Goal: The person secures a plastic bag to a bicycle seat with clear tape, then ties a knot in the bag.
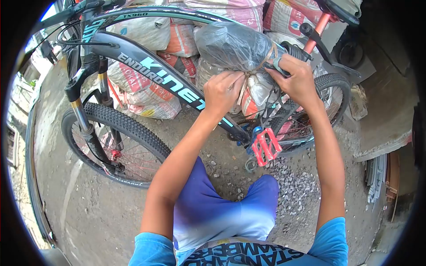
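A bundle in clear plastic [224,44], dark inside, lies against the frame of a black mountain bike [177,88] with light-blue lettering. Thin brownish cord [254,70] runs round the bundle's right end near the seat tube. At the bundle's lower edge, my left hand [223,92] is closed in a pinch on the cord. To its right, my right hand [296,79] is also closed, fingers curled at the cord beside the seat tube. Its fingertips partly hide what they grip. Crumpled plastic [261,86] hangs below the cord between my hands.
Stacked printed sacks [142,77] stand behind the bike. The front wheel [117,144] is at left, the rear wheel [333,91] at right. A red pedal [266,147] juts toward my knees. Gravel [297,188] lies on the ground; a concrete ledge [386,128] is at right.
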### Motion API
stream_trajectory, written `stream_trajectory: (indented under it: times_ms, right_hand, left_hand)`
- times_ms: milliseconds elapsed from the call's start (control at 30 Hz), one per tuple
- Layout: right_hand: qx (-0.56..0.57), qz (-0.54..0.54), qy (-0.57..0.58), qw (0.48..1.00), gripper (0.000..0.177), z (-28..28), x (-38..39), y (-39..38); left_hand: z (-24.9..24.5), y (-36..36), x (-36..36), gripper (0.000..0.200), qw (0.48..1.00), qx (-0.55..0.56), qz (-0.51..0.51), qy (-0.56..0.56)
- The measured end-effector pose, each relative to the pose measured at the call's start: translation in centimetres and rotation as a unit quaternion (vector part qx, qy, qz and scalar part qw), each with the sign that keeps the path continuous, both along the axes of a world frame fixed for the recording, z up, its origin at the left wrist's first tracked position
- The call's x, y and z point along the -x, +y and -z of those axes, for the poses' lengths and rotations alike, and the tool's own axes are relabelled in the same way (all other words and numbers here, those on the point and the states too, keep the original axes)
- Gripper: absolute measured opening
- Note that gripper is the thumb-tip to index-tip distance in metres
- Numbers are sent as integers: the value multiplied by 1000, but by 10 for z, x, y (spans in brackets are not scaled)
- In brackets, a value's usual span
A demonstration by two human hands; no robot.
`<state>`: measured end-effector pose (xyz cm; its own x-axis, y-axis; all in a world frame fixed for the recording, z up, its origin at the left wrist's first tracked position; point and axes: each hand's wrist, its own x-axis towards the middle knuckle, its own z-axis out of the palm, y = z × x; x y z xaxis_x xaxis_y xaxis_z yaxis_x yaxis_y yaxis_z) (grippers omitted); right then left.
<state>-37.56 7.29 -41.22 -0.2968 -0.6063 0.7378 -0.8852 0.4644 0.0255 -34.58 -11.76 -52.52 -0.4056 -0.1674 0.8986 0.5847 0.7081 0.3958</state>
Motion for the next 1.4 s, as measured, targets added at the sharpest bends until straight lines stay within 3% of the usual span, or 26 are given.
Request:
stream_trajectory:
  times_ms: [167, 200, 267, 300, 433, 567, 667, 767, 867, 900, 1033, 1167, 1267, 1400]
  right_hand:
    - [-30, 12, 19, 999, 16, 0, 1, 3]
    - [-31, 11, 12, 999, 16, 0, 1, 3]
    - [-33, 10, 0, 999, 16, -1, 4, 3]
    - [-27, 8, -13, 1000, 15, 0, 5, 2]
    - [-44, 20, -20, 999, 16, -3, 3, 3]
    - [-49, 17, -26, 998, 18, -6, 5, 1]
    - [-53, 14, -18, 998, 19, -7, 4, 1]
    - [-57, 20, -21, 998, 18, -8, 7, 1]
    - [-59, 17, -19, 998, 17, -7, 3, -1]
    - [-60, 13, -14, 998, 17, -8, 1, -3]
    - [-52, 9, -47, 998, 17, -6, 3, -2]
    - [-80, 13, -35, 996, 18, -12, 1, -2]
    - [-107, 17, -41, 993, 19, -16, 5, -1]
    - [-123, 9, -56, 991, 19, -21, 6, -3]
  left_hand:
    - [7, 12, 1, 17, 990, -108, 50, -72]
    - [10, 17, 2, 20, 963, -212, 117, -118]
    - [14, 32, 3, 27, 858, -407, 245, -197]
    - [15, 38, 1, 32, 826, -440, 291, -197]
    - [21, 28, 2, 33, 783, -455, 337, -258]
    - [12, 9, -6, 23, 792, -435, 313, -293]
    - [12, 6, -17, 21, 921, -240, 177, -252]
    - [4, 9, -27, 20, 956, -137, 86, -245]
    - [21, 8, 3, 18, 873, -312, 216, -307]
    - [20, 10, 1, 21, 871, -331, 246, -268]
    - [21, 30, 10, 31, 686, -554, 409, -236]
    - [23, 35, 18, 24, 648, -594, 407, -249]
    - [31, 27, 18, 28, 566, -593, 521, -239]
    - [38, 14, 22, 42, 560, -520, 585, -271]
